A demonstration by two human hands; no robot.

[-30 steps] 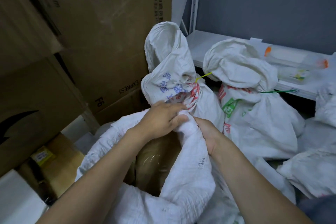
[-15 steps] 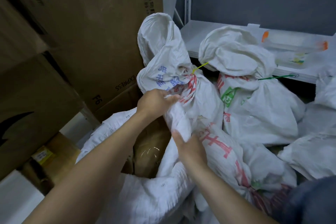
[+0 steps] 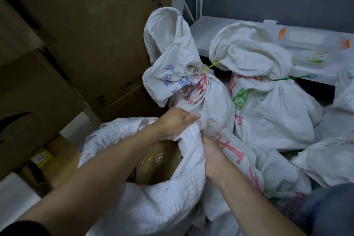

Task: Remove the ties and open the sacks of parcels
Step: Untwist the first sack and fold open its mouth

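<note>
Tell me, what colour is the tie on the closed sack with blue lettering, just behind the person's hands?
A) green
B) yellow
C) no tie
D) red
B: a yellow tie cinches the neck of the sack with blue lettering; the green tie is on the neighbouring sack to its right. The left hand and right hand grip the open sack in front.
</note>
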